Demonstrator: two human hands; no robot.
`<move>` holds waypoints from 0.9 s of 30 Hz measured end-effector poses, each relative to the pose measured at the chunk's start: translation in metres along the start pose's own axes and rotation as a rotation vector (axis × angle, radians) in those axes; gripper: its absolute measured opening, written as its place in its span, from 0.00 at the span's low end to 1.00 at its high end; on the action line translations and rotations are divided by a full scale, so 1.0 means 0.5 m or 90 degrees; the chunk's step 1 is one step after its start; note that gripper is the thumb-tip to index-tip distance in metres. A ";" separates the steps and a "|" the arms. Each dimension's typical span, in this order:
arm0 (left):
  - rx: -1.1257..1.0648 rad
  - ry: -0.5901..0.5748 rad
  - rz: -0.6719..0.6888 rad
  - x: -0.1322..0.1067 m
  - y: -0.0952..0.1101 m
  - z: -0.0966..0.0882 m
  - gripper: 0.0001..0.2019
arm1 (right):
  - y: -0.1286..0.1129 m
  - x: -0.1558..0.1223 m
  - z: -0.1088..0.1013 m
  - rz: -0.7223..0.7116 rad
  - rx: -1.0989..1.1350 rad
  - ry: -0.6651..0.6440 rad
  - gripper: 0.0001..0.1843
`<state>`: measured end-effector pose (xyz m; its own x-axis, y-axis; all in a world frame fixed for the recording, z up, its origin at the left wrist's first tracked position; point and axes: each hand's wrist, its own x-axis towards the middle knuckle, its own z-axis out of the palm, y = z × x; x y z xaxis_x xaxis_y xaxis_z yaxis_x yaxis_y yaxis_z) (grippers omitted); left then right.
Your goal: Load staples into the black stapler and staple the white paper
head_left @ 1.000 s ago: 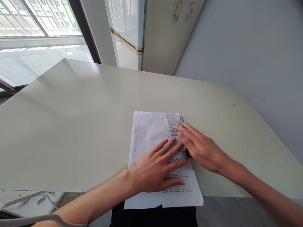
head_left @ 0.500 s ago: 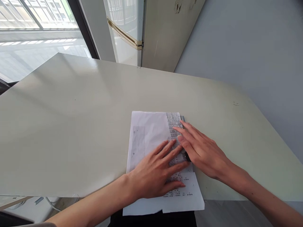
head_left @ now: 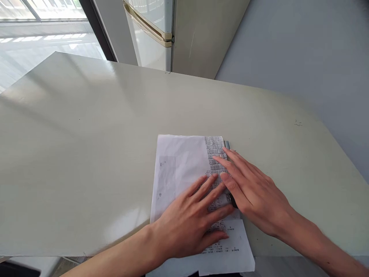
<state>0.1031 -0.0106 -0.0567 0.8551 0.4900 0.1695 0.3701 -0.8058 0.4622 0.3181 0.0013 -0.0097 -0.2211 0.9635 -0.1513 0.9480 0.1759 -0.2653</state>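
A white printed sheet of paper (head_left: pixel 178 165) lies on the pale table (head_left: pixel 86 146) near its front edge, its right part folded over so that rows of small print show. My left hand (head_left: pixel 191 219) rests flat on the lower middle of the sheet, fingers spread. My right hand (head_left: pixel 250 190) lies flat along the folded right edge, fingers stretched out over the printed strip. Under that edge a thin metal and black object (head_left: pixel 227 145) shows above and below my right hand; I cannot make out what it is.
A white refrigerator (head_left: pixel 152 34) with a gold trim strip stands behind the table. A grey wall (head_left: pixel 302 50) runs along the right. A large window (head_left: pixel 43 23) is at the far left. The sheet's lower end overhangs the table's front edge.
The view has tilted down and nearer. Both hands stay flat on the paper and have slid slightly toward me along the folded edge.
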 end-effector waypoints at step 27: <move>0.055 -0.009 -0.022 -0.028 -0.043 -0.028 0.29 | 0.137 -0.084 0.019 -0.108 0.173 0.075 0.22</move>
<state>0.0781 0.0043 -0.0569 0.8455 0.5146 0.1424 0.4296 -0.8140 0.3909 0.3901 -0.0289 -0.0306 -0.3275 0.9446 0.0237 0.8005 0.2907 -0.5241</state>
